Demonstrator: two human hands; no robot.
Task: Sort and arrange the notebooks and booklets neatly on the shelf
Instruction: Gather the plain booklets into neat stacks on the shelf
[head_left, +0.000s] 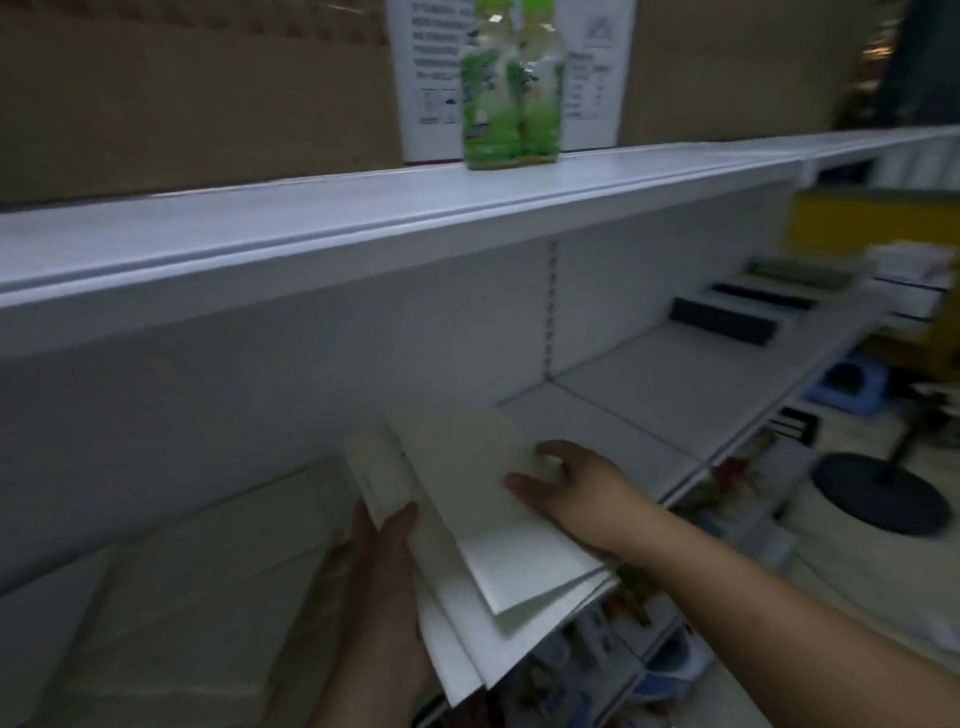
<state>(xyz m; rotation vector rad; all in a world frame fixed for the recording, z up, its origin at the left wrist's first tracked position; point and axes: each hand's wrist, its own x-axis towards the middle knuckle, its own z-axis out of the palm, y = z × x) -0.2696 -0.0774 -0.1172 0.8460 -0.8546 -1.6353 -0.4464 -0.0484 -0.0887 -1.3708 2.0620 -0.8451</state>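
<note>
Here, head view: a person faces a white shelf in dim light, and the frame is blurred.
Booklets: a fanned stack of pale booklets is held tilted over the shelf's front edge, its far end curling toward the shelf's back wall.
Left hand: the left hand grips the stack from beneath, thumb hooked over its left edge.
Right hand: the right hand lies on the top cover, fingers spread, grasping nothing.
Along the shelf: dark notebooks lie in a stepped row toward its far right end.
Above the shelf: a green packet stands on the upper board, in front of a cardboard box.
</note>
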